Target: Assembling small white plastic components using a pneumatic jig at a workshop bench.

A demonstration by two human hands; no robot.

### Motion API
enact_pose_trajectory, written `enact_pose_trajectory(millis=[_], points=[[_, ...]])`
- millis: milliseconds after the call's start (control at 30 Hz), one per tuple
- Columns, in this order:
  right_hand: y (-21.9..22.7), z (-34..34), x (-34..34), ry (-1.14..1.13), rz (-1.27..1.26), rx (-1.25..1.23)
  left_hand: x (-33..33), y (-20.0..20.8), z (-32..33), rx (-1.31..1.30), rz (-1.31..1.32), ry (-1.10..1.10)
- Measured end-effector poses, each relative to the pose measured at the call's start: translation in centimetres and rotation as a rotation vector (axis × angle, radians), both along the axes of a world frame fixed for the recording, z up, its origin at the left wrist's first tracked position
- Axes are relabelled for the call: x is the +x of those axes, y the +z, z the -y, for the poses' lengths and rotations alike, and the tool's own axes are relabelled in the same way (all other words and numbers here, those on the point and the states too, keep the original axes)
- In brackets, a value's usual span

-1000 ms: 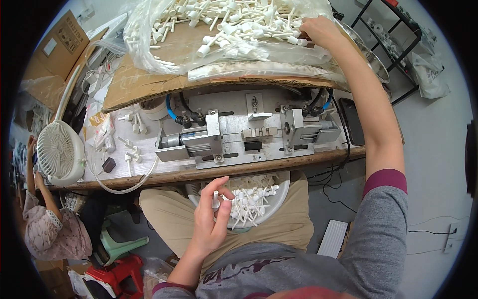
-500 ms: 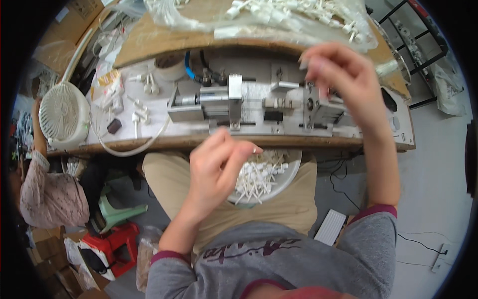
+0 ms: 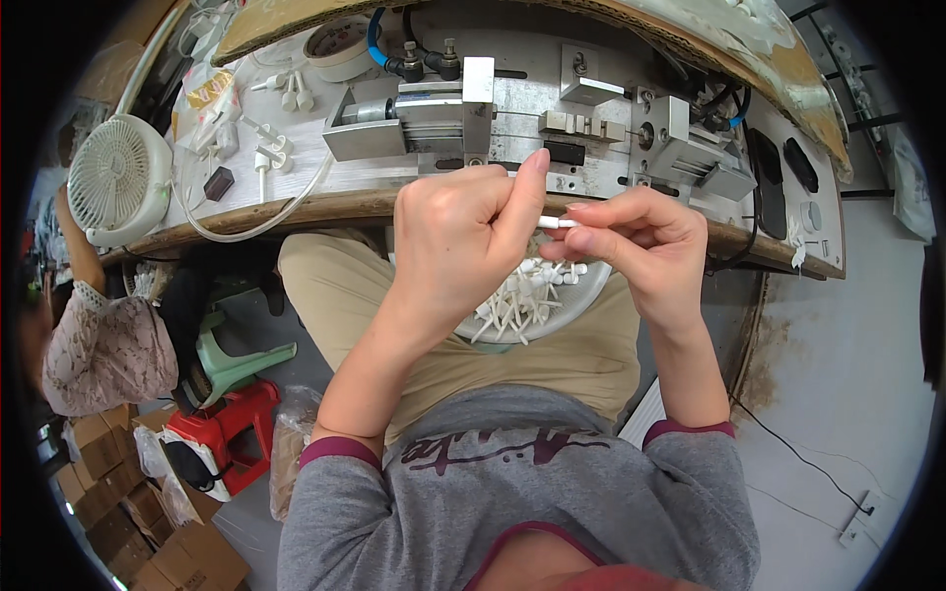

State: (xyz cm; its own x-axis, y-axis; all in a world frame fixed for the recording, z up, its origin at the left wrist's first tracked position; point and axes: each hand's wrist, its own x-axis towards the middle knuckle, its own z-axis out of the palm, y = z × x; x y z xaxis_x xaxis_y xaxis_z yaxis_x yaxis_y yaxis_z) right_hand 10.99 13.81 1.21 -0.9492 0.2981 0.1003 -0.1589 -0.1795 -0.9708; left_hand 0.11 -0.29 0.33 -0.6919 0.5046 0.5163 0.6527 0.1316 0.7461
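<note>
My left hand (image 3: 458,241) is closed in a fist with the thumb up, just in front of the bench edge. From beside its thumb a small white plastic rod (image 3: 555,223) runs to my right hand (image 3: 636,246), whose thumb and forefinger pinch its other end. The rod's part inside the left fist is hidden. Below the hands, on my lap, a pale bowl (image 3: 564,317) is heaped with small white plastic pieces (image 3: 517,300) with thin stems. Beyond the hands, a metal clamping fixture (image 3: 478,108) with sliding blocks is mounted on the bench.
A white fan (image 3: 118,182), a tape roll (image 3: 340,57) and loose white parts (image 3: 266,158) occupy the bench's left side. A black phone (image 3: 766,182) lies at the right. Cardboard (image 3: 453,14) overhangs the back. At far left is another person's lace sleeve (image 3: 108,345).
My right hand has come down and left from above the fixture to meet my left hand. My left hand has risen toward the bench edge. The view has shifted too.
</note>
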Motion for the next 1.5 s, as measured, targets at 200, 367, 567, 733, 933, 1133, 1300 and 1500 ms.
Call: enact_pose_trajectory(millis=[200,367,567,733,933,1133,1300,1500], points=[[0.0,0.0,0.1,-0.097,-0.131,0.409,-0.2,1.2,0.2,-0.117,-0.209,0.067],[0.6,0.9,-0.1,-0.031,-0.029,0.285,-0.3,0.7,-0.1,-0.098,-0.225,0.037],[2.5,-0.4,-2.1,-0.03,-0.012,0.054,-1.0,2.5,-0.4,-0.024,-0.284,-0.027],[7.3,-6.1,-5.3,0.049,0.029,0.117,-2.9,6.0,0.9,0.102,0.015,-0.322],[10.8,-7.5,-11.8,-0.181,-0.178,0.974,-2.3,5.2,0.6,0.093,-0.136,-0.181],[13.6,-9.6,-20.3,-0.271,0.157,1.424,-0.7,1.1,-0.9,-0.215,-0.402,-0.101],[12.3,-12.6,-22.9,-0.106,0.331,1.552,-0.7,-1.4,-2.3,-0.348,-0.488,-0.135],[11.2,-16.0,-21.4,-0.138,0.297,1.667,-1.1,-0.6,-3.3,-0.449,-0.534,-0.154]])
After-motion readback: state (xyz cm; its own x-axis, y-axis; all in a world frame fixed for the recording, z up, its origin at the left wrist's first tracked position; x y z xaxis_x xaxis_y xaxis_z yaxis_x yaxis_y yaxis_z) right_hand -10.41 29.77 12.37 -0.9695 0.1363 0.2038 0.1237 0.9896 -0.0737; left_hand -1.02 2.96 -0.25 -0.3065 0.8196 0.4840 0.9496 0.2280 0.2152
